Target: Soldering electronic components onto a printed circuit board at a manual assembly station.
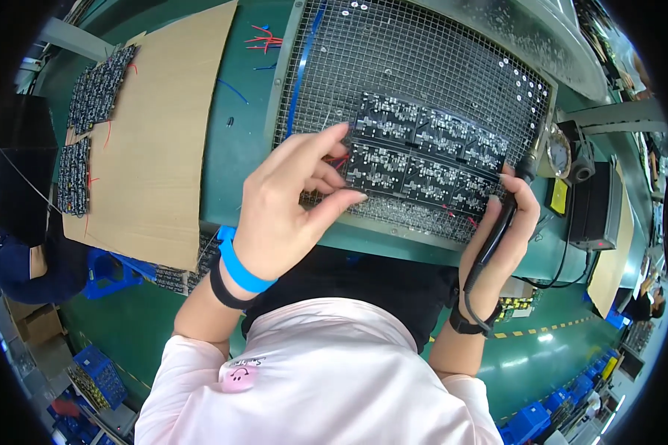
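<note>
Two long black circuit board panels, the far one (430,133) and the near one (416,178), lie one behind the other on a wire-mesh rack (334,67). My left hand (286,189) is at their left end, thumb and index finger spread apart, the other fingers curled by the near panel's edge. Beside those fingers a bit of red wire (339,160) shows. My right hand (513,222) wraps round the black handle of a soldering iron (496,241), which points away from me at the panels' right end. Its thumb and fingertips are close to the panels' edge.
Cardboard (152,126) on the left carries more wired boards (100,89). Red wires (263,39) lie behind the rack's left side. To the right stand a black box (595,204), a yellow pad (558,196) and a round dish (558,152). A person (22,259) is at far left.
</note>
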`<state>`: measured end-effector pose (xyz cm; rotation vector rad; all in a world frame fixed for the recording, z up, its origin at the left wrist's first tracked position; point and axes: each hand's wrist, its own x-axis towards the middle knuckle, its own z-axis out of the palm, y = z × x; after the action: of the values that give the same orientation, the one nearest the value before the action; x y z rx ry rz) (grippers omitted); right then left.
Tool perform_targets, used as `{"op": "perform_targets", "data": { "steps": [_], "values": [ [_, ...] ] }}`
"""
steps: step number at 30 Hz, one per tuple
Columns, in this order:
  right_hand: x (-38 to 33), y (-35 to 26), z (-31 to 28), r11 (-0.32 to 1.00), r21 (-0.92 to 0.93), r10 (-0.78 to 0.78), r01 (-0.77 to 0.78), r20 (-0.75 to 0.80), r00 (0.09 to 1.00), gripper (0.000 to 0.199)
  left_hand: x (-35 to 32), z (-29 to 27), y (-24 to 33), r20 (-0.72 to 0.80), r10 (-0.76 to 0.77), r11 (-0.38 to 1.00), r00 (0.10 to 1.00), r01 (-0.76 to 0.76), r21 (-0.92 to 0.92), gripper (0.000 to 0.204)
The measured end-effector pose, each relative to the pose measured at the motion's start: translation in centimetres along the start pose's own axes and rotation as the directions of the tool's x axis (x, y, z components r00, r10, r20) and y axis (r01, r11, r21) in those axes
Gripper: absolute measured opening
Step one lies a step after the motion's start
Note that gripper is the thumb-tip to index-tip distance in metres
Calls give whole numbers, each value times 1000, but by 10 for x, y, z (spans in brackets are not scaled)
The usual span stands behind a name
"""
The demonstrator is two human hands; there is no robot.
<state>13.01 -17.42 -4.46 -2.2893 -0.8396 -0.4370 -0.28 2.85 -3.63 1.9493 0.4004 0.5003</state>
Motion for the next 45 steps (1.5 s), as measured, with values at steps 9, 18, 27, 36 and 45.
{"op": "perform_targets", "data": {
  "steps": [9, 18, 27, 36, 45],
  "values": [
    [-15, 1, -17, 758, 644, 193, -105, -68, 979, 33, -12, -7, 15, -26, 85, 978, 996, -88, -188, 58],
    [-15, -11, -39, 254, 943, 293, -213, 135, 946, 61, -24, -12, 24, -4, -12, 932, 1000, 10, -361, 62],
    [-13, 4, -55, -129, 853, 449, -506, 505, 737, 47, -29, -37, 27, 125, -42, 913, 991, 89, -397, 71],
    [105, 172, -160, 187, 936, 574, -299, 143, 806, 45, -112, -148, -45, -758, 71, 890, 649, 302, 342, 88],
    [306, 240, -14, 788, 560, 135, -257, 250, 959, 48, -150, -305, -85, -880, 145, 490, 451, 740, 460, 93]
  ]
}}
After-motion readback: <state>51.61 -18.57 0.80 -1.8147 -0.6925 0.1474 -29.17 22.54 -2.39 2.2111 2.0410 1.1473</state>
